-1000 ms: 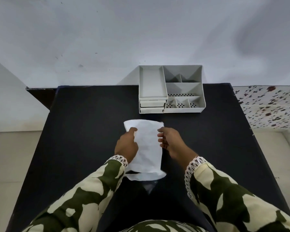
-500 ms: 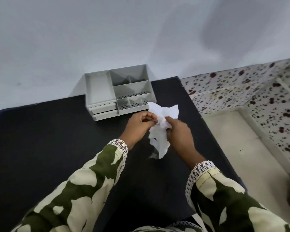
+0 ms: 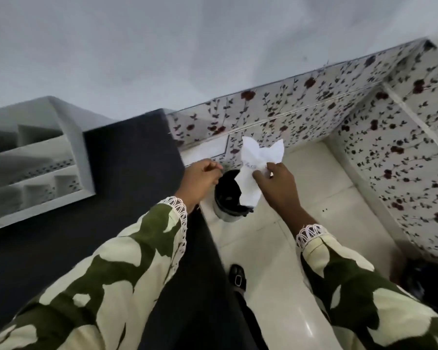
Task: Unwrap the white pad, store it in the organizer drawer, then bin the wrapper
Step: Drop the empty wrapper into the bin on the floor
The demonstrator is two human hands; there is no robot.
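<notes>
Swung right: wrapper (image 3: 254, 170) now over floor bin (image 3: 226, 195), floral tiles (image 3: 301, 107).

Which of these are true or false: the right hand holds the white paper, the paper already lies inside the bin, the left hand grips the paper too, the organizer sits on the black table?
1. The right hand holds the white paper. True.
2. The paper already lies inside the bin. False: it is held above the bin's opening.
3. The left hand grips the paper too. False: it is closed and apart from the paper.
4. The organizer sits on the black table. True.
</notes>
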